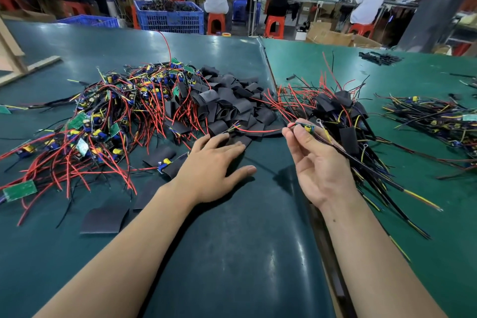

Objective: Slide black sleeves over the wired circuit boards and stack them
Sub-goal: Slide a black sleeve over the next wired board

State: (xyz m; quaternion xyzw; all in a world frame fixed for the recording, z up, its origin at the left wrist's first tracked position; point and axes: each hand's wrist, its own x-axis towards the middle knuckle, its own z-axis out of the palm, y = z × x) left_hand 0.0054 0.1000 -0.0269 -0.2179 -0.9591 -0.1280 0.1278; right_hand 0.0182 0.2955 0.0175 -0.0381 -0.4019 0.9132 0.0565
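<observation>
Right hand (318, 162) is pinching a small wired circuit board (305, 127) between thumb and fingers, raised above the table (245, 253). Left hand (211, 168) is lying flat, fingers spread, touching the heap of black sleeves (229, 103).

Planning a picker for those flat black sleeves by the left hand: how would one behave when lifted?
The black sleeves look thin and light, some lying flat, so probably floppy. Several gape open, so a pinch would likely flatten them. The left hand rests open on some; their matte surface suggests modest slip.
</observation>
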